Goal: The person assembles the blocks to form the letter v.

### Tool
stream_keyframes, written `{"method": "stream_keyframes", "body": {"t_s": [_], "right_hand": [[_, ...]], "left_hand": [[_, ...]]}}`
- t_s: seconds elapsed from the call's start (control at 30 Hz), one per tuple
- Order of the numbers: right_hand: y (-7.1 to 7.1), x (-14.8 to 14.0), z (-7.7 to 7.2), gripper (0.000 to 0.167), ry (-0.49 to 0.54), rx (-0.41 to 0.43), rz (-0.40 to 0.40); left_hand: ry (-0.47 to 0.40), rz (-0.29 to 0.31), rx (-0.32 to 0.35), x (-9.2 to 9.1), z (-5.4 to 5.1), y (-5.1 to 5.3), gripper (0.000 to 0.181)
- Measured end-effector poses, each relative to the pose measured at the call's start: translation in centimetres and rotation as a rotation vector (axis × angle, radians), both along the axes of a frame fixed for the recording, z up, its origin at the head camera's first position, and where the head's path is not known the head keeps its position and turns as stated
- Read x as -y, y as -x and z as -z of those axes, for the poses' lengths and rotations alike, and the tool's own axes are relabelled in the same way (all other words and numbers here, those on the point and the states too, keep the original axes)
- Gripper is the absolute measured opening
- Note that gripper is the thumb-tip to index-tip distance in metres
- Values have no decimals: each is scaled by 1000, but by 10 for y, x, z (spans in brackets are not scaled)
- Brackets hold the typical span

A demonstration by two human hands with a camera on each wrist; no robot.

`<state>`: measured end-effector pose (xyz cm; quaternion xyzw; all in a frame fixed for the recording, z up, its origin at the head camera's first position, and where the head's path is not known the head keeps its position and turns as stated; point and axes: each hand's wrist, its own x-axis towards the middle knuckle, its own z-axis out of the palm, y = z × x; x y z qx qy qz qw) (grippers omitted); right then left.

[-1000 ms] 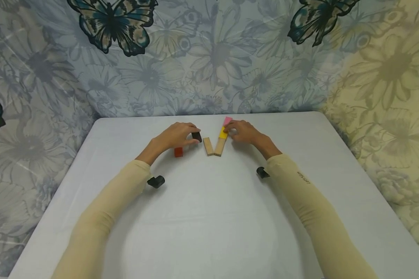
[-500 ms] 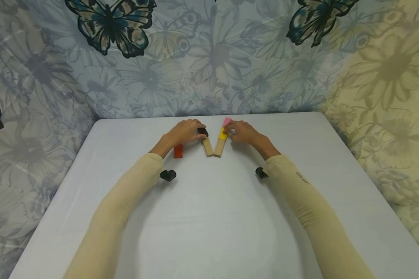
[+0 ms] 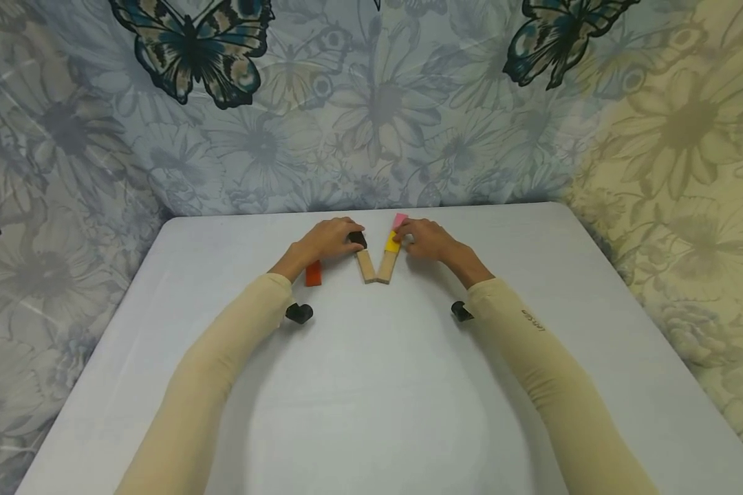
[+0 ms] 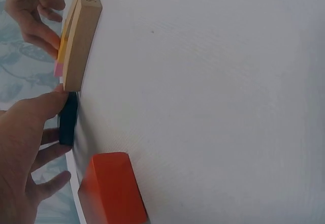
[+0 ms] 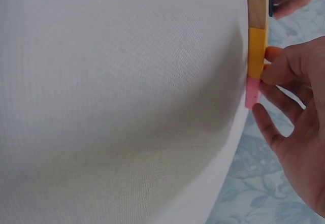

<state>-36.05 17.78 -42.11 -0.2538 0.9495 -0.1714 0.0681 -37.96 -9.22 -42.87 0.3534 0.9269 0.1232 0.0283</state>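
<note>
My left hand pinches a dark block between thumb and fingers. That block lies at the far end of the left plain wooden block, end to end with it in the left wrist view. A second plain wooden block meets the first at the near ends, forming a V. Beyond the second one, a yellow block and a pink block continue the line. My right hand holds the yellow block by its side, near the pink one. An orange-red block rests beneath my left wrist.
A white cloth-covered table lies under everything, its far edge close behind the blocks. Behind it hangs a floral and butterfly-patterned cloth. Black wrist-worn devices jut inward from both sleeves.
My left hand has moved right with the dark block, bringing it to the far end of the left wooden block. My right hand has stayed at the yellow block.
</note>
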Motion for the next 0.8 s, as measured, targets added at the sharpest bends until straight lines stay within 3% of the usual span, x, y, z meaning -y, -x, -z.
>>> {"method": "stream_keyframes", "body": {"t_s": [0.23, 0.8], "right_hand": [[-3, 2, 0, 37, -4, -4, -19], [-3, 1, -3, 36, -8, -2, -17]], "left_hand": [[-62, -66, 38, 2, 7, -1, 50], [-95, -76, 101, 2, 7, -9, 49]]}}
